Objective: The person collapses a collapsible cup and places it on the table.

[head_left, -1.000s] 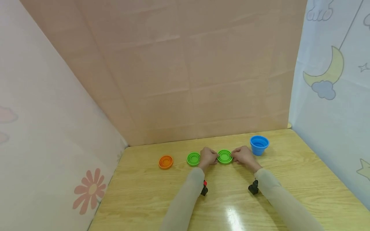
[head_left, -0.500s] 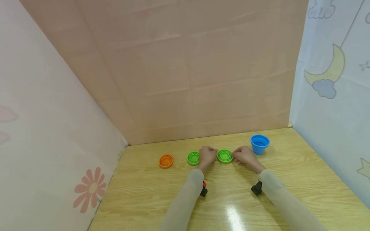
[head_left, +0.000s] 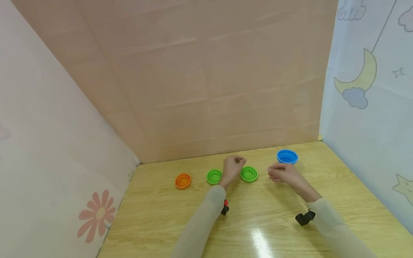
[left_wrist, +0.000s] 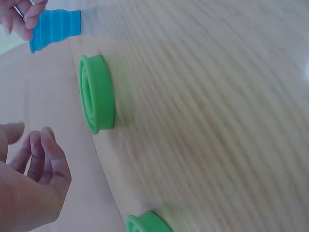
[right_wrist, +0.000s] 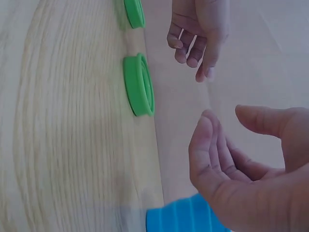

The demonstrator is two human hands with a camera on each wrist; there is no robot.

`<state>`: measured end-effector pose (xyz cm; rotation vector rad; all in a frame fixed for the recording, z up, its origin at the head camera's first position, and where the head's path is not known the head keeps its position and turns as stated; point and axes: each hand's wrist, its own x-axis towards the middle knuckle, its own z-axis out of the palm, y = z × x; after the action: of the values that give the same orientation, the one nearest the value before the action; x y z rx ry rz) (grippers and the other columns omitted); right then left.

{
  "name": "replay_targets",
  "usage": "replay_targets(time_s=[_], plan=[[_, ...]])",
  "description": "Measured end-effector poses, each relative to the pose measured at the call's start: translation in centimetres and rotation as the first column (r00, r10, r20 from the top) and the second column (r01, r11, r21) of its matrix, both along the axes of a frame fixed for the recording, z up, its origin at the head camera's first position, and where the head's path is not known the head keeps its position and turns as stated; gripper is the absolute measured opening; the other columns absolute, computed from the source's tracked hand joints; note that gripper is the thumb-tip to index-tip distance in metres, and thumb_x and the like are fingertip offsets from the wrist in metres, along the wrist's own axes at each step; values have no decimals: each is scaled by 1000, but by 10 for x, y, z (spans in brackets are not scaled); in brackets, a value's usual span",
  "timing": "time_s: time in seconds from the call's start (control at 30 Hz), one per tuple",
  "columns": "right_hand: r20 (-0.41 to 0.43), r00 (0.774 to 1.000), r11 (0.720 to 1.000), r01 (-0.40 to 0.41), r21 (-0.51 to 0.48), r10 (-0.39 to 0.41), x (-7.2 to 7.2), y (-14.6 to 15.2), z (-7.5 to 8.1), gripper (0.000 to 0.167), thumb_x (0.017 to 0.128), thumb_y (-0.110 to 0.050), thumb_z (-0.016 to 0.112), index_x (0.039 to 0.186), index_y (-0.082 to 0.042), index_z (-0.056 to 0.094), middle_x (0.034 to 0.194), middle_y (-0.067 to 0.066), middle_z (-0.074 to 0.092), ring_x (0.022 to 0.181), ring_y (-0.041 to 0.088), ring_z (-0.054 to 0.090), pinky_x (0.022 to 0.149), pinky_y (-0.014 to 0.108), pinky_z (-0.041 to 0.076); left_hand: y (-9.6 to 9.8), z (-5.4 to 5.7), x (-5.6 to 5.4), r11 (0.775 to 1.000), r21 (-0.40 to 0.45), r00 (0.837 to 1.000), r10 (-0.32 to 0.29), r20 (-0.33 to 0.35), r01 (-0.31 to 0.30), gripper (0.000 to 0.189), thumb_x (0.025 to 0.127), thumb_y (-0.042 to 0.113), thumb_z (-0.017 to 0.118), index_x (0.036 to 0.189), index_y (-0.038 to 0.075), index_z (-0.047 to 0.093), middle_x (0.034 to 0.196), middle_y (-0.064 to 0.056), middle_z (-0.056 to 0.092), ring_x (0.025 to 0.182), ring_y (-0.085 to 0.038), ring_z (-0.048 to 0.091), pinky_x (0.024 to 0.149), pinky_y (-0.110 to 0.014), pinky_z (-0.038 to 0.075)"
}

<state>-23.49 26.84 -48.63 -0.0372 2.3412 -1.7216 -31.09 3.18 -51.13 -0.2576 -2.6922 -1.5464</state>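
Two green collapsible cups lie folded flat on the wooden table; the right-hand one (head_left: 248,174) sits between my hands, the other (head_left: 214,177) is just left of my left wrist. Above and beside the first cup hovers my left hand (head_left: 233,168), fingers loosely bent and holding nothing. My right hand (head_left: 288,176) is raised to the right of that cup, its thumb and fingers (right_wrist: 203,145) apart with nothing between them. Behind the right hand stands an expanded blue collapsible cup (head_left: 287,157), its lower part hidden by that hand in the head view.
A folded orange collapsible cup (head_left: 183,181) lies at the left end of the row. A beige cloth backdrop (head_left: 206,89) rises behind the table's (head_left: 155,222) back edge, with patterned white hangings on both sides.
Both hands have come away from the rim of the right-hand green cup. The right hand moved right, in front of the blue cup; the left lifted slightly. The cups stayed in place.
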Motion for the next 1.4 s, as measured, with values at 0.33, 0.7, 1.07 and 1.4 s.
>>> replay_targets(time_s=[0.33,0.7,1.07,1.4], plan=[[-154,973,984,176,21,-171,18,37,14,55,105,-31,67,137,13,57,95,-19,72,88,0,73,82,24,66,34,9,-3,986,-12,986,-163,22,164,42,95,39,79,124,9,73,112,-6,76,97,-12,71,79,-22,61],[-425,869,901,372,222,-253,15,78,-2,57,101,-38,72,140,1,60,132,22,65,101,-7,59,78,-2,46,90,17,5,974,-75,976,-211,60,215,68,89,41,85,146,12,60,136,-5,70,122,-22,69,94,-25,62],[-228,972,958,119,262,-58,-9,101,-20,86,102,-42,69,164,2,26,164,32,37,148,54,40,108,37,59,114,8,9,985,19,965,-169,202,169,81,87,39,87,156,18,50,152,-1,61,139,-23,59,109,-39,58],[-195,980,973,86,215,-43,-24,91,-32,86,101,-41,71,164,-1,29,164,29,40,148,51,43,112,63,50,117,2,10,977,126,969,-190,156,171,61,91,17,84,148,14,60,144,-2,68,135,-24,64,108,-34,59]])
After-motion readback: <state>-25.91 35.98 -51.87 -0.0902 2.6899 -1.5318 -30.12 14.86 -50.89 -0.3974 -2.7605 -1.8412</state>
